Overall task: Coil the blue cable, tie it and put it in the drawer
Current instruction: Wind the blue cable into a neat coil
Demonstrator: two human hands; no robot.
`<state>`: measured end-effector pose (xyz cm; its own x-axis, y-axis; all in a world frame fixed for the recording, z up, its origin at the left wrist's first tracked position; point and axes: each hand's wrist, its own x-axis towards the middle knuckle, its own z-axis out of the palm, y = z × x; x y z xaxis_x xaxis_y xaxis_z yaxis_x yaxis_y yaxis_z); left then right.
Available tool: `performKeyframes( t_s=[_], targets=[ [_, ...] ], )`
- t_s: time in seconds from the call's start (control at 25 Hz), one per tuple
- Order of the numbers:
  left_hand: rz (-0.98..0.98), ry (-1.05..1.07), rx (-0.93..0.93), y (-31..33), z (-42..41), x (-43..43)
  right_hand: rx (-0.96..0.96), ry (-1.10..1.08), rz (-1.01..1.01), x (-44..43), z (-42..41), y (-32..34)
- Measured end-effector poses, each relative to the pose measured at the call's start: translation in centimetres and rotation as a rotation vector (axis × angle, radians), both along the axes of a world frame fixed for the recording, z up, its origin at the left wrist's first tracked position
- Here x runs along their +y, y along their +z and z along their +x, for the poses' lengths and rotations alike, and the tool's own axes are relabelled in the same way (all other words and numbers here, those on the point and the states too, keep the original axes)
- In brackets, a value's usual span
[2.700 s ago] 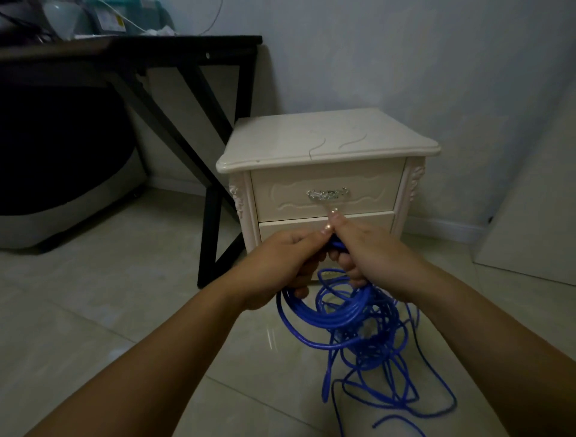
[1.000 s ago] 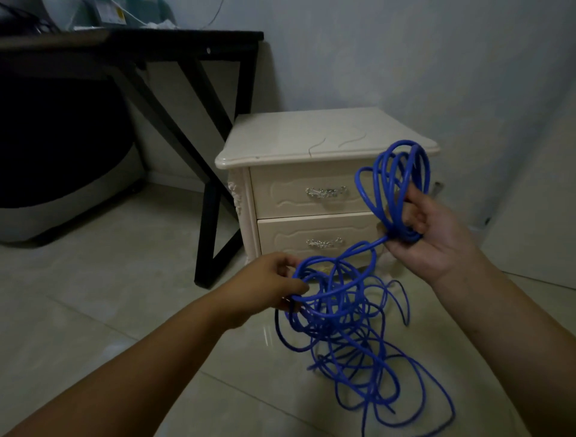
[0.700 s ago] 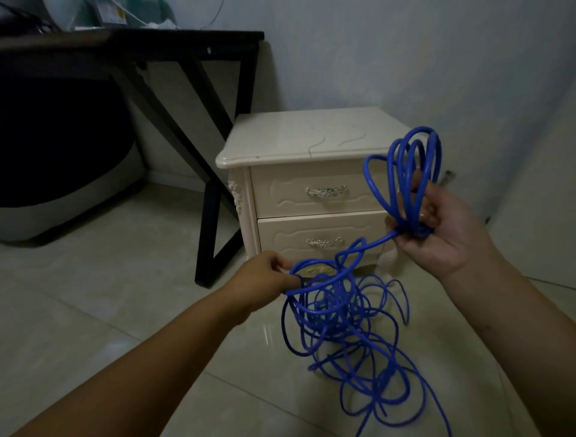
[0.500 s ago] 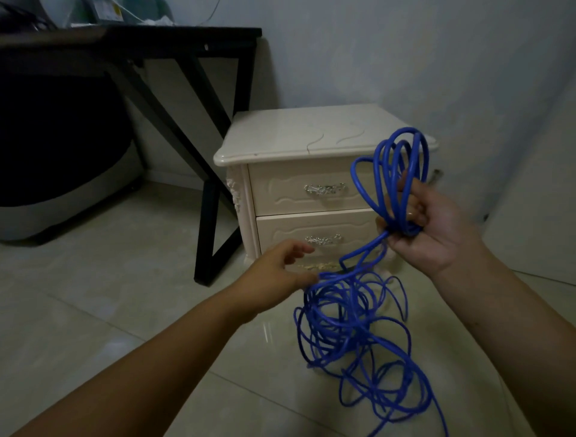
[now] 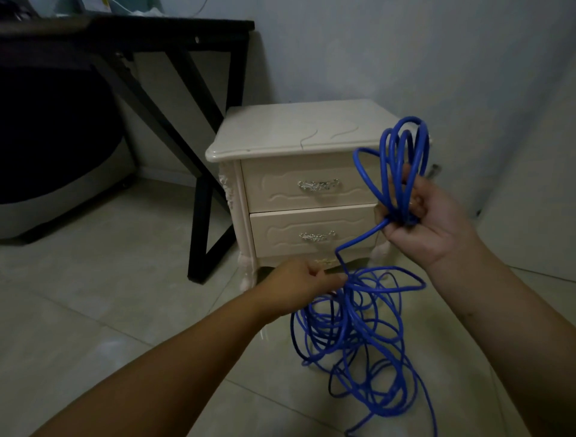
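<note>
Coiling: right hand (image 5: 436,224) clenches loops of thin blue cable (image 5: 395,202); left hand (image 5: 305,280) pinches slack, which probably needs lifting over as the next loop.

No writing, number, brand or sign can be read anywhere. The only candidate is a pale yellowish label (image 5: 101,3) on the clutter at the back edge of the black-topped counter (image 5: 156,34), cut off by the top of the view; it is too dim and small to make out any letters.
</note>
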<state>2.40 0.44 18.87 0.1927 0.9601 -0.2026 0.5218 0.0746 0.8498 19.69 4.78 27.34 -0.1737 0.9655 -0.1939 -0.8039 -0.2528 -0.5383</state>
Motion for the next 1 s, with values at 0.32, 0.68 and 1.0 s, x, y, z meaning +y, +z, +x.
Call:
performKeyframes(
  t_s=[0.32,0.68,1.0],
  targets=[
    [-0.214,-0.049,0.185,-0.7,2.2,1.2,0.079,0.025,0.016,-0.3,0.1,0.4],
    [-0.397,0.101,-0.322,-0.8,0.4,2.0,0.094,-0.032,0.029,0.6,1.7,0.4],
    [-0.184,-0.131,0.051,-1.1,1.4,1.2,0.158,-0.030,0.002,0.2,1.0,0.6]
  ],
)
